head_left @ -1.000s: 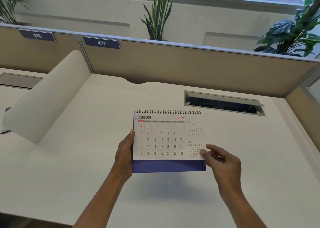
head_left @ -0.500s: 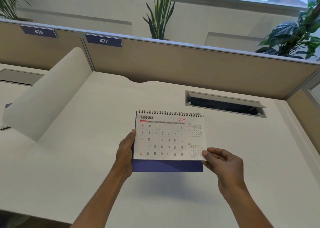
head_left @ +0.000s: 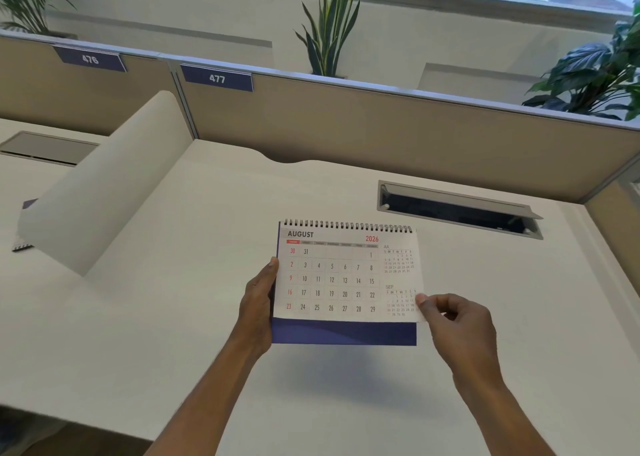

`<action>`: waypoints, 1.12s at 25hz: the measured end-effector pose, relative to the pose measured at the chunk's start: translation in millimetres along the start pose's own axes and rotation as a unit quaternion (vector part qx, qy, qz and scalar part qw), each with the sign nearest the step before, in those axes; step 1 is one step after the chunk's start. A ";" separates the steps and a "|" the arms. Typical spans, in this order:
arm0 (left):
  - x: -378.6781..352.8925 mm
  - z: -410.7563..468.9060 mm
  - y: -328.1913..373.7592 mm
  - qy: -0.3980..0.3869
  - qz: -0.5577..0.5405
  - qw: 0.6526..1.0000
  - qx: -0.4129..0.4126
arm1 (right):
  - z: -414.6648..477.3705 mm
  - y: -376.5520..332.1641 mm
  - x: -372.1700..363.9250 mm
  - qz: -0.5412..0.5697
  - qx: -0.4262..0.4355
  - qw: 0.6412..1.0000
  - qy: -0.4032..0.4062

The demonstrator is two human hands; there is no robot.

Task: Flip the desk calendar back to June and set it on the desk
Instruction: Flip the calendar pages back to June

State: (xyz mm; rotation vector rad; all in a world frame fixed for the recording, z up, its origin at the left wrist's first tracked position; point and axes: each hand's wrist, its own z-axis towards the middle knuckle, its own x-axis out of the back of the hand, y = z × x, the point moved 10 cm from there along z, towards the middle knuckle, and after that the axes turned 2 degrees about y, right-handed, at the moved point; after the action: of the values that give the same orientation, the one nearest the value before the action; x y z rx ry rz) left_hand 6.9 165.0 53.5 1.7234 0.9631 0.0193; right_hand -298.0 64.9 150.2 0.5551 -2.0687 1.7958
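Observation:
A spiral-bound desk calendar (head_left: 332,275) with a blue base is held above the white desk (head_left: 173,317), its front page showing AUGUST 2026. My left hand (head_left: 258,310) grips its left edge, thumb at the front. My right hand (head_left: 457,327) pinches the lower right corner of the August page between thumb and forefinger, and that corner is lifted slightly off the base.
An open cable tray slot (head_left: 457,210) lies in the desk behind the calendar. A curved white divider (head_left: 104,192) stands to the left. Beige partitions (head_left: 381,133) labelled 476 and 477 close the back, with plants beyond them.
My right hand has closed its pinch on the page's lower right corner, which now lifts a little. The calendar stays almost still in my left hand.

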 end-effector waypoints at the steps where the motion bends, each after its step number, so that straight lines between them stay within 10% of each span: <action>1: 1.2 0.1 -0.6 0.002 -0.003 1.000 0.001 | 0.3 -4.2 0.2 -0.026 0.011 1.000 -0.005; 22: -1.9 -11.2 4.6 0.006 0.014 1.000 -0.010 | 1.5 20.6 0.2 0.081 -0.030 0.996 -0.010; 28: 3.1 -12.7 2.8 0.015 -0.002 1.000 0.005 | -5.8 -4.8 -0.3 0.028 0.112 0.993 -0.037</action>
State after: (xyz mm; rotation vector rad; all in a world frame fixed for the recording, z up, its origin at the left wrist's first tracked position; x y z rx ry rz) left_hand 4.8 176.8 59.4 1.7343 0.9892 0.0381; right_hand -295.3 70.1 155.0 0.6384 -1.9604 2.0869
